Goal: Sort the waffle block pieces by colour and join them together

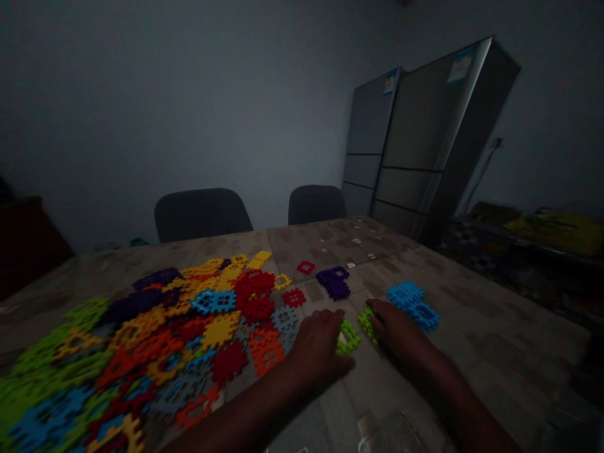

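My left hand (318, 346) rests on the table with its fingers closed on a light green waffle-shaped plastic tile (348, 338). My right hand (394, 327) lies just to the right, its fingers closed on a second green tile (366, 321). The two green tiles sit close together between the hands. A big heap of coloured interlocking tiles (155, 333) spreads to the left of my left hand.
Joined blue tiles (414, 305) lie right of my right hand; purple tiles (334, 282) and small red tiles (306, 267) lie beyond. Two dark chairs (202, 214) stand at the patterned table's (495, 327) far edge. A tall grey fridge (425, 138) stands at the back right.
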Demonstrator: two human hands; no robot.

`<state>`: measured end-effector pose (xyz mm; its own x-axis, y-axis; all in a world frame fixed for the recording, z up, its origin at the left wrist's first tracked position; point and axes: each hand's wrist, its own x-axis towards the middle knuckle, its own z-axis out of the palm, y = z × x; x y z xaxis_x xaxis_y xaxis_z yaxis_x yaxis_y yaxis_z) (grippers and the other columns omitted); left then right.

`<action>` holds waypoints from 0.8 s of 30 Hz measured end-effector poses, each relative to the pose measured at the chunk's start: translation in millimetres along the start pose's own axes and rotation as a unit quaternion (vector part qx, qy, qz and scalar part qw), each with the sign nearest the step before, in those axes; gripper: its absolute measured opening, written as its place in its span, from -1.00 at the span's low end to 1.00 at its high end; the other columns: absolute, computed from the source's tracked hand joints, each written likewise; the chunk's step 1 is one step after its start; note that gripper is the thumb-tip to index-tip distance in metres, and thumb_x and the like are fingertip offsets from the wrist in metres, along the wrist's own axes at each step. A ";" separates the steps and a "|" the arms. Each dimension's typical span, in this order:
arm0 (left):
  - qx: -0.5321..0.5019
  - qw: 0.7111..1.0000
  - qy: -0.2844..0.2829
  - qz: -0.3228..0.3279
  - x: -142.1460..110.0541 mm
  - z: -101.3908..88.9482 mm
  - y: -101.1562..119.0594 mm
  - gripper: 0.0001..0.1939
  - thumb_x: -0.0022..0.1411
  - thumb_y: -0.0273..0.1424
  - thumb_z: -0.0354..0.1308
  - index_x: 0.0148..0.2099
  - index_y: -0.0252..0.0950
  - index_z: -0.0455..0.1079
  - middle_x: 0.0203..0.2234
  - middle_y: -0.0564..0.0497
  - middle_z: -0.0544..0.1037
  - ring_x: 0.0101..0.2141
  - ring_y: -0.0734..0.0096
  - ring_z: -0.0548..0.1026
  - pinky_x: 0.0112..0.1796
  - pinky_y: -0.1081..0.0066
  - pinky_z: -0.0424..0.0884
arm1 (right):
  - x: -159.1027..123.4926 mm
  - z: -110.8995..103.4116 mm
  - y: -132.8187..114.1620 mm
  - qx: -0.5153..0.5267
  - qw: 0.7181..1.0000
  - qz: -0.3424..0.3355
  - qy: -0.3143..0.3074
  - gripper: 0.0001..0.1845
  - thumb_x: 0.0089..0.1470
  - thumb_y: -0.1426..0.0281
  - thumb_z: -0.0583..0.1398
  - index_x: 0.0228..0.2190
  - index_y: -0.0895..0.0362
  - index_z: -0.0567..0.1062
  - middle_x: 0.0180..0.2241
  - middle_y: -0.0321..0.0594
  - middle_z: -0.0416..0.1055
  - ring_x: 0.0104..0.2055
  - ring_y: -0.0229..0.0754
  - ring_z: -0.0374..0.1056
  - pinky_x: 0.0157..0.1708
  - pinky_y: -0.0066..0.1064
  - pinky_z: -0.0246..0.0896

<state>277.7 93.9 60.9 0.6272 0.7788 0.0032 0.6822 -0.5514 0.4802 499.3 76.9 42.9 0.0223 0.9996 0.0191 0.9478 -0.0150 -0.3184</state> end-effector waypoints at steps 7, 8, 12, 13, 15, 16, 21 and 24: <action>0.001 1.000 0.016 0.003 0.0 7.0 1.8 -0.22 0.10 -0.30 0.27 0.35 -0.33 0.23 0.15 -0.20 0.43 0.13 -0.04 0.36 0.17 0.11 0.26 | 3.1 3.3 -1.6 0.013 1.000 -0.007 0.002 -0.44 0.23 0.40 0.05 0.22 0.32 0.36 0.17 0.19 0.40 0.19 0.07 0.35 0.17 -0.22 0.16; 0.001 1.000 0.016 0.005 0.3 7.8 2.2 -0.22 0.10 -0.31 0.27 0.35 -0.33 0.23 0.15 -0.20 0.43 0.13 -0.04 0.35 0.16 0.10 0.26 | 2.5 2.2 -1.0 0.018 1.000 -0.008 0.003 -0.43 0.23 0.38 0.05 0.22 0.33 0.35 0.18 0.19 0.40 0.20 0.07 0.34 0.17 -0.22 0.16; 0.005 1.000 0.019 0.008 1.5 11.2 2.2 -0.23 0.11 -0.31 0.26 0.35 -0.33 0.22 0.14 -0.20 0.44 0.12 -0.05 0.35 0.15 0.09 0.27 | -3.8 -4.9 2.0 0.040 0.999 -0.009 0.002 -0.36 0.24 0.27 0.06 0.26 0.31 0.31 0.11 0.16 0.47 0.11 0.08 0.42 0.05 -0.22 0.28; 0.007 1.000 0.021 0.009 1.6 12.1 1.9 -0.23 0.11 -0.31 0.25 0.36 -0.33 0.22 0.14 -0.20 0.43 0.12 -0.05 0.35 0.16 0.08 0.27 | -5.8 -6.3 2.4 0.044 0.999 -0.010 -0.002 -0.34 0.22 0.25 0.08 0.26 0.31 0.30 0.07 0.15 0.50 0.07 0.09 0.45 0.01 -0.21 0.30; 0.009 1.000 0.024 0.011 1.8 13.6 1.3 -0.24 0.11 -0.31 0.25 0.36 -0.31 0.22 0.15 -0.20 0.42 0.13 -0.05 0.34 0.16 0.09 0.26 | -9.3 -7.4 2.4 0.050 0.998 -0.017 -0.017 -0.30 0.17 0.24 0.13 0.27 0.29 0.29 0.03 0.13 0.53 0.01 0.11 0.48 -0.05 -0.20 0.31; 0.011 1.000 0.025 0.012 1.8 14.0 1.1 -0.23 0.11 -0.31 0.25 0.36 -0.31 0.22 0.14 -0.19 0.42 0.13 -0.04 0.34 0.16 0.09 0.26 | -10.5 -7.2 2.2 0.052 0.998 -0.020 -0.026 -0.28 0.15 0.24 0.14 0.27 0.28 0.28 0.02 0.13 0.54 0.00 0.12 0.48 -0.07 -0.20 0.31; 0.014 1.000 0.023 0.013 1.2 12.2 1.8 -0.24 0.11 -0.30 0.27 0.35 -0.33 0.22 0.11 -0.19 0.44 0.09 -0.02 0.36 0.15 0.11 0.27 | -12.0 -5.9 -2.2 0.045 0.998 -0.012 -0.053 -0.26 0.12 0.24 0.18 0.29 0.23 0.27 -0.02 0.12 0.55 -0.06 0.10 0.49 -0.16 -0.25 0.28; 0.014 1.000 0.023 0.013 1.2 11.5 1.8 -0.24 0.12 -0.30 0.27 0.35 -0.31 0.22 0.11 -0.19 0.44 0.10 -0.02 0.35 0.15 0.12 0.27 | -13.2 -6.7 -7.8 0.033 0.998 -0.011 -0.059 -0.27 0.14 0.23 0.17 0.29 0.24 0.26 -0.04 0.12 0.56 -0.08 0.09 0.50 -0.20 -0.27 0.27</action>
<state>284.0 90.4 51.7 0.6275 0.7766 0.0557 0.6765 -0.5792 0.4549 493.7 63.6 51.5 -0.0394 0.9958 -0.0827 0.9248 0.0050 -0.3805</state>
